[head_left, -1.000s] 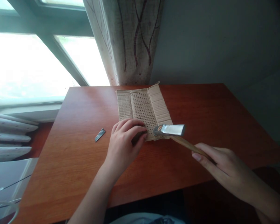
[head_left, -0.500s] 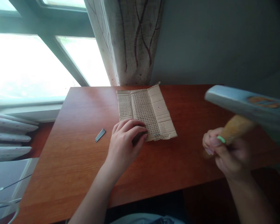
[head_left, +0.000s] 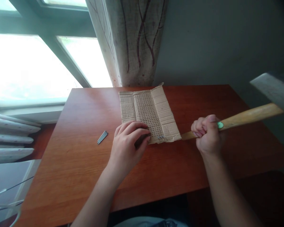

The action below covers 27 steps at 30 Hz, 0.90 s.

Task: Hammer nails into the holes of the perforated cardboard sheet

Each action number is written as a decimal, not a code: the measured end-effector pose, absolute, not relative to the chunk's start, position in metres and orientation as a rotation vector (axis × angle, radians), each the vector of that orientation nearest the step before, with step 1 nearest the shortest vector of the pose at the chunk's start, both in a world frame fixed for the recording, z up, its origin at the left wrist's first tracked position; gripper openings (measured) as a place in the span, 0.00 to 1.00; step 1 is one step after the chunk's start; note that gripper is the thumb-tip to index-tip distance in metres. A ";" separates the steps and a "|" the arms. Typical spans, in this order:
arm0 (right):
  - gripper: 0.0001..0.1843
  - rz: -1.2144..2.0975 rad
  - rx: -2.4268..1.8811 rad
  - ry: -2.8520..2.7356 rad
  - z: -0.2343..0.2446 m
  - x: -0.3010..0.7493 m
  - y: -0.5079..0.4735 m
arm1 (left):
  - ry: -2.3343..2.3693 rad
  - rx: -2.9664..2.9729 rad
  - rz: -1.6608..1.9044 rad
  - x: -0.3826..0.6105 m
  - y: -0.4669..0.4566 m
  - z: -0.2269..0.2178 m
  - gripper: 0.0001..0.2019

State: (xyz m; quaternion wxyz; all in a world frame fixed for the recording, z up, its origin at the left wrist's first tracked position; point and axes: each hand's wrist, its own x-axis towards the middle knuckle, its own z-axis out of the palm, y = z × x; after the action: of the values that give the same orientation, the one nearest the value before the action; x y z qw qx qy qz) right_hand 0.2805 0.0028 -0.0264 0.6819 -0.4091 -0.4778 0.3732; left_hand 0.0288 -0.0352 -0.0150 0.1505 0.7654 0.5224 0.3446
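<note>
A creased piece of cardboard (head_left: 167,112) lies on the table, with a panel of small holes (head_left: 145,107) in its middle. My left hand (head_left: 129,138) is at its near edge, thumb and fingers closed together over the perforated panel; whatever is between the fingertips is too small to make out. Just right of those fingertips, several small nails (head_left: 160,137) show at the panel's near end. My right hand (head_left: 209,135) is wrapped round the wooden handle of a hammer (head_left: 251,117), raised at the right. Its metal head is partly cut off by the frame's edge.
Several loose nails (head_left: 102,137) lie in a small bundle left of my left hand. The brown wooden table (head_left: 80,176) meets a patterned curtain (head_left: 134,41) and a wall at the back. A window (head_left: 26,69) is at the left.
My right hand has moved left with the hammer, and the handle has swung so that the head points off to the right. My left hand has stayed at the cardboard.
</note>
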 end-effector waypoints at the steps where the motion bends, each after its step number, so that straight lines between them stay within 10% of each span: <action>1: 0.31 0.834 -0.921 -1.077 -0.027 0.280 0.004 | 1.501 2.196 0.989 0.029 -0.035 -0.015 0.05; 20: 0.30 0.844 -0.971 -1.093 -0.031 0.279 0.002 | 1.642 2.177 1.277 0.011 -0.051 0.003 0.08; 27: 0.31 0.845 -0.962 -1.081 -0.032 0.281 0.001 | 2.227 1.970 0.421 -0.073 -0.044 -0.015 0.12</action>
State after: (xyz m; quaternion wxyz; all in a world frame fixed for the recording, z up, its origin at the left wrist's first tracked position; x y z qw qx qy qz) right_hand 0.2806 0.0012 -0.0318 0.6690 -0.4265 -0.4795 0.3748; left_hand -0.0728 -0.0443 -0.0146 0.0690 0.6545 0.7398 0.1398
